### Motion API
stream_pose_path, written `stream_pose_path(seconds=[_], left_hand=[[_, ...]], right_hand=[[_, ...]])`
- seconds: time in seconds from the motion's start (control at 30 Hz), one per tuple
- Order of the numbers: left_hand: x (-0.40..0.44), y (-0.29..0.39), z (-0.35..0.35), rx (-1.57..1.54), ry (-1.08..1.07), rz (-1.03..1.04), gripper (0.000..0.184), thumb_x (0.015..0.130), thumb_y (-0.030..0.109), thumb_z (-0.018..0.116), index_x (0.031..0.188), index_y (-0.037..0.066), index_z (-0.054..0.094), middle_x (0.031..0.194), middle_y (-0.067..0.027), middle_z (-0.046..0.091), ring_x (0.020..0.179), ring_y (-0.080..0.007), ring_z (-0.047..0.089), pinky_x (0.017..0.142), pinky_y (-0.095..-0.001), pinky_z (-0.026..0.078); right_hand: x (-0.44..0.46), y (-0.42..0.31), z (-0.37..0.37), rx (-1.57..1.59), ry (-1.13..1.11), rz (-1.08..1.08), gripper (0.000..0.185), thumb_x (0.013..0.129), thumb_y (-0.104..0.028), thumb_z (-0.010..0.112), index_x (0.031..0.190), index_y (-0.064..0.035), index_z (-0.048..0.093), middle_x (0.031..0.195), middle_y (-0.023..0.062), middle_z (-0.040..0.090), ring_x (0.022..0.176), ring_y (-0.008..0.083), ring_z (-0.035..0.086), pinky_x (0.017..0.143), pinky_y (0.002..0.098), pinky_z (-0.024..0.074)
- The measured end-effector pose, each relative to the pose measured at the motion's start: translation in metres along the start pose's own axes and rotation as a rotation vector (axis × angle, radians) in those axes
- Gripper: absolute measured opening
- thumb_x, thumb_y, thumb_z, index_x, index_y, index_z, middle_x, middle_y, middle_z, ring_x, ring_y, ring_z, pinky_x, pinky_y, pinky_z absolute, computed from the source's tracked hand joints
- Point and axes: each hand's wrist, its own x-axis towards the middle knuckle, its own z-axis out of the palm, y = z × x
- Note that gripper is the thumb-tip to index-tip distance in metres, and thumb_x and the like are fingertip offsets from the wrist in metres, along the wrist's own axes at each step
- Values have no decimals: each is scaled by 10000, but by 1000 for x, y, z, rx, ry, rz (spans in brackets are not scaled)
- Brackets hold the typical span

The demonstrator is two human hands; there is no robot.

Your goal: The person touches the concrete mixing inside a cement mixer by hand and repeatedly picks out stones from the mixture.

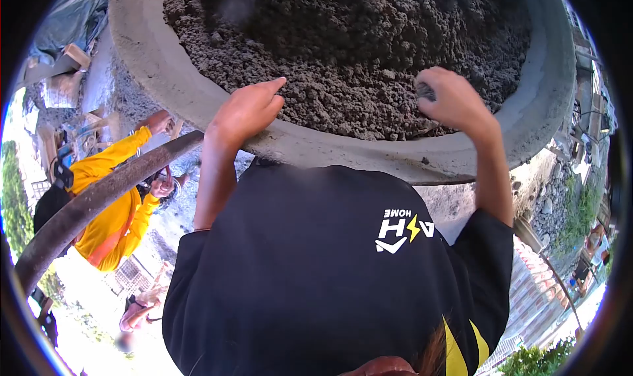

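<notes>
Evidently, the dark crumbly mix [369, 46] is spread across most of the round basin [151, 59], directly before the person. It looks coarse and clumpy, so I would judge the handling underway rather than finished, with plenty of loose material left; how much is done cannot be told. The left hand [247, 112] is at the near rim, index finger stretched over the mix, its other fingers largely hidden. The right hand [455, 102] is above the mix with fingers curled (whether its grip pinches a lump, I cannot tell). On the black shirt [310, 264], upside down, the lettering [402, 231] shows "HOME" beside a larger A and H around a yellow bolt. Leftward, another person wears yellow [102, 226].
</notes>
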Motion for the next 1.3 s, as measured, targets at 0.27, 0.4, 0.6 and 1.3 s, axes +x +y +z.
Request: stream_pose_path(seconds=[0.27, 0.4, 0.6, 1.3], left_hand=[[1, -7, -2, -9, -3, 41, 484, 943, 206, 434, 1379, 5, 499, 1392, -215, 524, 1303, -340, 487, 1100, -394, 373], [-3, -18, -6, 50, 91, 1, 505, 949, 221, 440, 1404, 2, 466, 1444, -213, 473, 1343, -333, 446, 1121, -390, 353], [2, -24, -25, 72, 113, -68, 517, 951, 235, 447, 1415, 6, 453, 1467, -216, 445, 1356, -341, 428, 1128, -407, 347], [-4, -40, -22, -33, 144, -63, 506, 944, 220, 452, 1408, 17, 467, 1428, -209, 490, 1338, -343, 446, 1121, -400, 355]], right_hand=[[55, 278, 12, -394, -57, 232, 193, 772, -103, 574, 904, -13, 683, 918, 247, 671, 889, 416, 645, 779, 474, 515], [59, 364, 46, -443, -72, 515, 217, 856, -159, 550, 946, -26, 696, 1008, 230, 683, 984, 404, 654, 838, 478, 533], [70, 429, 107, -228, -191, 528, 299, 804, -171, 598, 1005, 31, 690, 1129, 289, 653, 1097, 388, 635, 901, 445, 521], [57, 71, 15, 659, -750, 163, 349, 708, -273, 809, 900, -20, 666, 793, 63, 670, 700, 131, 645, 610, 332, 586]])
